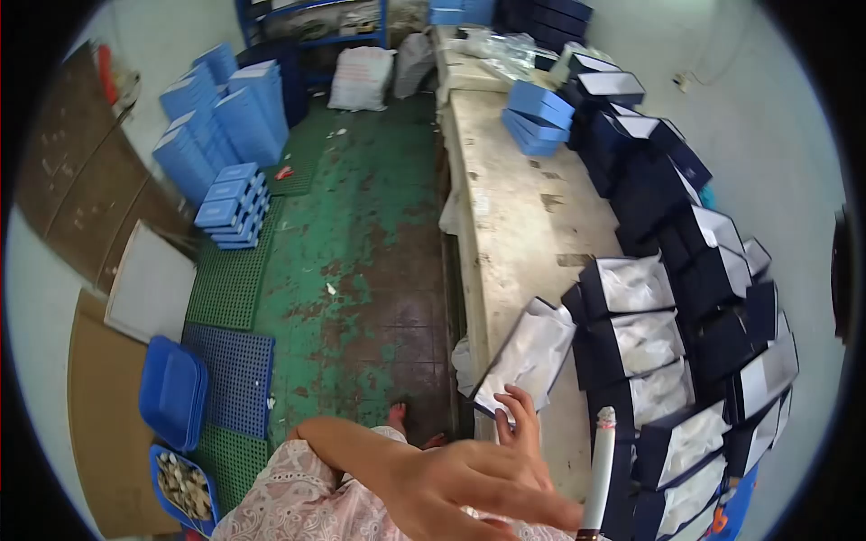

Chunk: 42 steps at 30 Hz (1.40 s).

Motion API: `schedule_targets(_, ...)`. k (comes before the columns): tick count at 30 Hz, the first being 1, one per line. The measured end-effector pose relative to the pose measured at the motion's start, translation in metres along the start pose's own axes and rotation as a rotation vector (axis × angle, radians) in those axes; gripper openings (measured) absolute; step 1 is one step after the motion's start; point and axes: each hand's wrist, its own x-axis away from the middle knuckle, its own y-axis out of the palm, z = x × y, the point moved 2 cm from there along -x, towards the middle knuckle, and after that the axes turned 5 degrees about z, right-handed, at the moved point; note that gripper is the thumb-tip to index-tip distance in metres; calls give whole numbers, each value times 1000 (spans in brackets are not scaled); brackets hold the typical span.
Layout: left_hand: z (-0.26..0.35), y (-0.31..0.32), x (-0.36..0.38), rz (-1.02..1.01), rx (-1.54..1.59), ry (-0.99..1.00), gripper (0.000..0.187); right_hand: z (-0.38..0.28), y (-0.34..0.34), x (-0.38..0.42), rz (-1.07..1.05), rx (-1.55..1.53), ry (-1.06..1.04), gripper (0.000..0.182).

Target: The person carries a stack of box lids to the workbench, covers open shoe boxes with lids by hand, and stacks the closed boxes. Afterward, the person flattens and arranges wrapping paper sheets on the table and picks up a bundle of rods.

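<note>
My left hand (474,487) reaches across from the left, close to the camera, its fingers bent around the lower end of a lit cigarette (599,473) standing upright; the frame's bottom edge cuts off part of the grip. Behind it, my right hand (519,419) rests at the near end of an open dark blue box (564,347), fingers slightly apart over the white tissue paper (528,356) inside. This box lies tilted on the worn pale table (505,216). To its right stand rows of dark blue boxes (595,288), several with white tissue in them.
Light blue boxes (537,117) sit farther up the table. Across the green floor (334,225), more light blue stacks (248,126) stand at the left. Nearer are blue tubs (171,392) and a basket of small pieces (185,487). White sacks (361,78) stand at the back.
</note>
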Motion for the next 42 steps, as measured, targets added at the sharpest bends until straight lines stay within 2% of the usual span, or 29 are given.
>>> schedule_targets(1, 1, 4, -8, -10, 42, -8, 46, -11, -2, -7, -21, -49, -20, 25)
schedule_targets(2, 11, -10, -4, 11, 87, -5, 38, -19, -5, -14, -39, -96, -36, 24)
schedule_targets(4, 25, -29, 7, 82, 175, -28, 33, -57, 36, -45, -35, -98, -177, 25)
schedule_targets(6, 37, -49, 12, 179, 93, 49, 28, -83, 56, -62, -47, -115, -242, 27)
schedule_targets(7, 44, -62, 12, 225, -33, 153, 26, -91, 64, -70, -54, -107, -255, 27)
schedule_targets(10, 58, -104, 26, 305, -130, 307, 20, -118, 91, -93, -69, -124, -279, 28)
schedule_targets(12, 66, -146, 39, 284, -89, 173, 26, -126, 106, -114, -26, -124, -256, 25)
schedule_targets(13, 75, -172, 53, 256, -56, 2, 35, -133, 110, -123, 3, -101, -234, 23)
schedule_targets(14, 81, -199, 69, 225, -23, -168, 44, -134, 115, -129, 104, -196, -122, 19)
schedule_targets(15, 81, -221, 82, 190, 7, -336, 54, -158, 109, -144, 122, -217, -163, 18)
schedule_targets(16, 74, -242, 90, 350, -209, -316, 54, -182, 102, -160, 140, -237, -204, 18)
schedule_targets(17, 63, -266, 106, 456, -402, -345, 54, -208, 101, -172, 188, -520, -239, 16)
schedule_targets(18, 53, -290, 122, 561, -588, -396, 54, -238, 97, -184, 95, -796, -422, 20)
schedule_targets(20, 23, -343, 192, 686, -820, -632, 57, -296, 89, -207, -320, -1396, -723, 45)
schedule_targets(21, 12, -362, 242, 763, -890, -778, 58, -318, 92, -221, -535, -1435, -955, 52)
schedule_targets(22, 10, -375, 285, 831, -922, -1018, 54, -345, 102, -232, -673, -1502, -1218, 44)
schedule_targets(23, 13, -387, 332, 907, -957, -1257, 49, -370, 104, -239, -745, -1421, -1237, 52)
schedule_targets(24, 14, -397, 391, 877, -1089, -1410, 47, -382, 111, -246, -787, -1427, -1220, 51)
schedule_targets(26, 15, -408, 535, 1100, -1075, -1361, 41, -396, 130, -266, -814, -1481, -1298, 52)
schedule_targets(28, 27, -404, 637, 1300, -1037, -1557, 34, -406, 154, -283, -834, -1559, -1338, 52)
schedule_targets(30, 48, -387, 702, 1358, -1070, -1680, 29, -412, 174, -300, -859, -1604, -1319, 52)
schedule_targets(31, 58, -376, 717, 1195, -1163, -1869, 26, -414, 182, -310, -890, -1604, -1292, 52)
schedule_targets(32, 65, -367, 728, 1171, -1163, -1977, 25, -415, 189, -320, -933, -1622, -1261, 52)
schedule_targets(35, 72, -351, 729, 1359, -1011, -2128, 23, -413, 207, -350, -1039, -1664, -1153, 52)
schedule_targets(38, 58, -357, 700, 1602, -884, -2080, 22, -406, 223, -386, -1094, -1730, -1137, 52)
schedule_targets(40, 45, -377, 672, 1753, -820, -1999, 21, -408, 237, -419, -1063, -1806, -1304, 51)
schedule_targets(42, 30, -405, 640, 1863, -764, -1912, 20, -404, 235, -450, -1121, -1777, -1192, 51)
